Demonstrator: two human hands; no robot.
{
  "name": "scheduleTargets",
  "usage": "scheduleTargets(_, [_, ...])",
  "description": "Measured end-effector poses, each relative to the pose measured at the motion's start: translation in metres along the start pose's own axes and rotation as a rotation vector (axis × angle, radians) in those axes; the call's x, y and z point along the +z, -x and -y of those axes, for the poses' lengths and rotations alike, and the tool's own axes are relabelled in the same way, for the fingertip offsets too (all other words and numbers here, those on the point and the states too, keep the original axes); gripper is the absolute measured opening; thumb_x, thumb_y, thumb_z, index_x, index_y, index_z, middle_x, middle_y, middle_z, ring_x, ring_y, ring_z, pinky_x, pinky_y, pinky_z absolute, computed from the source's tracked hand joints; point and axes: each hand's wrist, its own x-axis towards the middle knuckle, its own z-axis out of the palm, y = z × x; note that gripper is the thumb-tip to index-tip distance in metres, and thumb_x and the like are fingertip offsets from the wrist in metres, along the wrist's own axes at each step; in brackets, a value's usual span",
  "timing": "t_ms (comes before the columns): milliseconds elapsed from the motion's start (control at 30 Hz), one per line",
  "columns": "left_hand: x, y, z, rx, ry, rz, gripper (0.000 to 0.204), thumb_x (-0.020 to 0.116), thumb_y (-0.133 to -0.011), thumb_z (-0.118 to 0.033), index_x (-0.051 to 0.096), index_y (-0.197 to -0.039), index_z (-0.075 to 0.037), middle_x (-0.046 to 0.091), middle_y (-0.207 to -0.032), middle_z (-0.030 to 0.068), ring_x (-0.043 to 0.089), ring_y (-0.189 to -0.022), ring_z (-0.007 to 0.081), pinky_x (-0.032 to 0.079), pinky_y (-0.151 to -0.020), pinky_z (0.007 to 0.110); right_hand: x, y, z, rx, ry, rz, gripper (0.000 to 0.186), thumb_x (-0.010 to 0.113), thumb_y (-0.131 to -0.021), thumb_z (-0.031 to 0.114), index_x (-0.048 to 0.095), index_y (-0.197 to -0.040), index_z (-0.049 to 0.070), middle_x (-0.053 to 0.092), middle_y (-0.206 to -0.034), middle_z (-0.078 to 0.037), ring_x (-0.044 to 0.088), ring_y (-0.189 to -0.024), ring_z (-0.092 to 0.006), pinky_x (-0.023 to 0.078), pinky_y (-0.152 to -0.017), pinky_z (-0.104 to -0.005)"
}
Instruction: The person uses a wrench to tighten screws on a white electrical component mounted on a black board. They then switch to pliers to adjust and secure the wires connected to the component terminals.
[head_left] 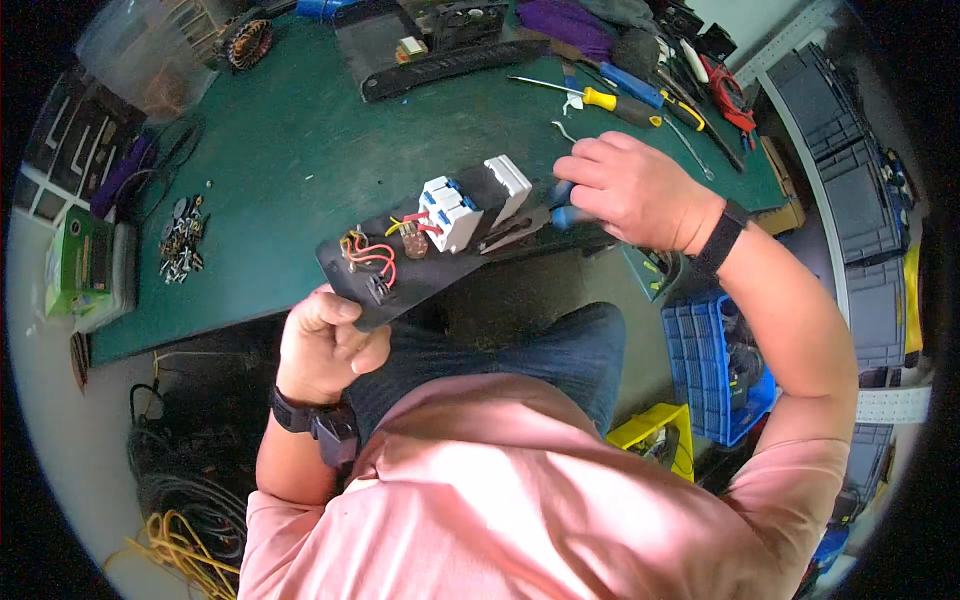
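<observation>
at bench edge: left hand (325, 345) fingers clamped on black panel (440, 255) corner; right hand (635, 190) grips pliers (530, 222).

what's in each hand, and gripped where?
Left hand holds the black panel by its near corner, with white breakers and wires mounted on it. Right hand grips pliers by their blue handles, jaws at the panel.

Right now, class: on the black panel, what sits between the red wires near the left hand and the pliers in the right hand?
In the head view, a white-and-blue circuit breaker sits between the red wires and the pliers.
</observation>
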Motion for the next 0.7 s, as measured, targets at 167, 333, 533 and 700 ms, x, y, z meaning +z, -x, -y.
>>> scheduleTargets(167, [-0.001, 0.000, -0.003, 0.104, -0.266, 0.004, 0.035, 0.052, -0.077, -0.015, 0.038, -0.046, -0.007, 0.035, -0.041, 0.0045, 0.033, -0.033, 0.0196, 0.027, -0.037, 0.032, 0.002, -0.007, -0.003, 0.031, 0.010, 0.045, 0.008, 0.061, -0.074, 0.017, 0.060, -0.077, 0.009, 0.060, -0.103, -0.004, 0.056, -0.093, -0.0218, 0.046, -0.077, -0.0333])
scheduleTargets(333, [0.001, 0.002, 0.002, 0.146, -0.327, -0.016, 0.034, 0.053, -0.076, -0.015, 0.038, -0.047, -0.007, 0.037, -0.043, 0.0054, 0.035, -0.035, 0.0208, 0.028, -0.037, 0.032, -0.007, 0.014, 0.017, 0.242, 0.006, 0.031, 0.012, 0.061, -0.074, 0.015, 0.064, -0.082, 0.006, 0.060, -0.103, -0.007, 0.055, -0.096, -0.0249, 0.046, -0.082, -0.0367])
scheduleTargets(533, [0.024, 0.009, 0.019, 0.197, -0.373, -0.072, 0.036, 0.063, -0.080, -0.012, 0.044, -0.050, -0.006, 0.043, -0.047, 0.0055, 0.043, -0.037, 0.0211, 0.037, -0.039, 0.032, -0.008, 0.028, 0.097, 0.757, -0.229, 0.033, 0.016, 0.069, -0.076, 0.017, 0.063, -0.082, 0.002, 0.056, -0.101, -0.012, 0.054, -0.096, -0.0310, 0.048, -0.079, -0.0423])
scheduleTargets(700, [0.041, 0.009, 0.027, 0.150, -0.447, 0.016, 0.029, 0.068, -0.084, -0.016, 0.055, -0.062, -0.003, 0.047, -0.049, 0.0050, 0.046, -0.038, 0.0195, 0.040, -0.039, 0.032, -0.008, 0.028, 0.126, 0.908, -0.312, 0.052, 0.021, 0.071, -0.074, 0.013, 0.062, -0.085, -0.002, 0.056, -0.111, -0.018, 0.054, -0.100, -0.0357, 0.045, -0.088, -0.0424])
